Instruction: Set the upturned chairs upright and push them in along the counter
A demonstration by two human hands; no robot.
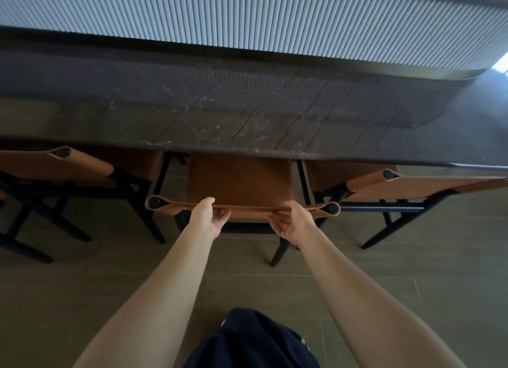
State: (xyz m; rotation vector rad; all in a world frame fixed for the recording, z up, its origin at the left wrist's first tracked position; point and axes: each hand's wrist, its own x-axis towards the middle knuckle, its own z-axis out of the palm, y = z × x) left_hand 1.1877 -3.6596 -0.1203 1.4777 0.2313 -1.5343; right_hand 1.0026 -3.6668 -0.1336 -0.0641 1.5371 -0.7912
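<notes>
The left hand (209,216) and right hand (293,221) loosely grip the tan backrest of the middle chair (239,180), which stands upright, seat tucked under the marble counter (247,114)

No text, label, brand, number or sign can be read anywhere in view. The dark garment (253,340) at the bottom edge carries a few small white marks, too small and blurred to make out as letters.
</notes>
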